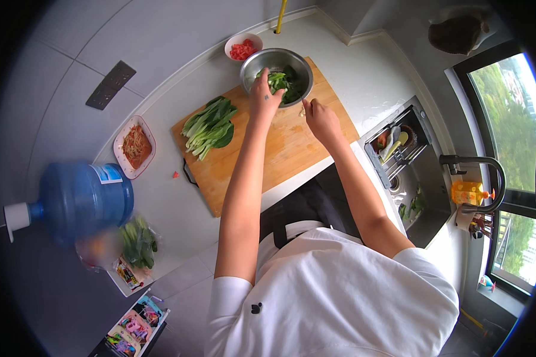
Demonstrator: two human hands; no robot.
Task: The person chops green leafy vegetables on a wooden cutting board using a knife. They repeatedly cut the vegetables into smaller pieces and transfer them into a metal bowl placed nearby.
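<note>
My left hand [266, 94] reaches over the near rim of a stainless steel bowl [307, 67], its fingers spread above cut leafy greens [280, 81]. At the bowl's lower right, my right hand [320, 117] is closed on a thin tool, likely a knife, mostly hidden by the hand and bowl. The bowl overlaps the top edge of a wooden cutting board [290, 143]. A pile of long-stemmed leafy greens [210, 127] lies on the board's left part. Small pale bits [301, 113] lie beside my right hand.
A bowl of chopped red pieces [243, 50] stands behind the steel bowl. To the left are a dish of shredded food [136, 146], a large blue water bottle [85, 201] and bagged greens [138, 241]. On the right is a sink [433, 223] with a rack and a black faucet [500, 178].
</note>
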